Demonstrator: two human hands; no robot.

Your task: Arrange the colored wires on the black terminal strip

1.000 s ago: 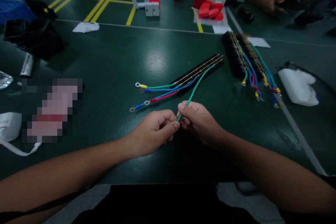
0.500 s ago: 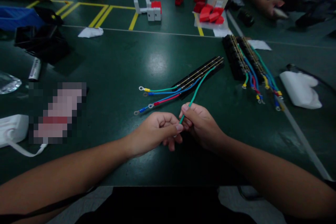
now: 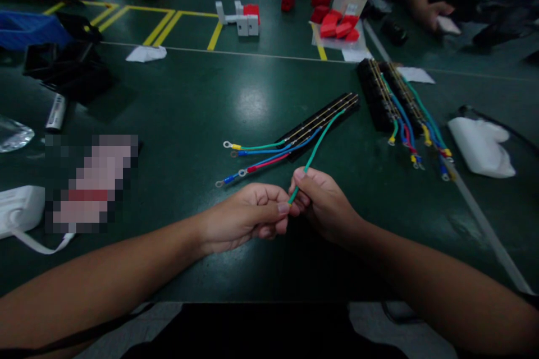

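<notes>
My right hand (image 3: 326, 196) is closed, pinching a green wire (image 3: 315, 148) between thumb and fingers. At the wire's lower end, my left hand (image 3: 250, 213) is also closed, thumb pressed on the tip; its fingers hide what is at the very end. The two hands touch or nearly touch. The wire runs up to the far end of a black terminal block (image 3: 314, 125) with brass-coloured bars, lying slanted on the table. From the block's near end, other wires reach left: a green one with a yellow-sleeved ring terminal (image 3: 228, 145), blue ones, and a red one (image 3: 269, 164).
Two similar wired blocks (image 3: 376, 95) lie at right, beside a white object (image 3: 482, 146). At left are a phone (image 3: 96, 185), a white charger (image 3: 21, 210), a marker (image 3: 56, 112) and black bins (image 3: 67, 70). Red parts (image 3: 339, 25) lie farther back. Another person's hand (image 3: 433, 14) holds a phone.
My left fingers have curled in more tightly round the wire's end. My right hand keeps its pinch, and the block stays put.
</notes>
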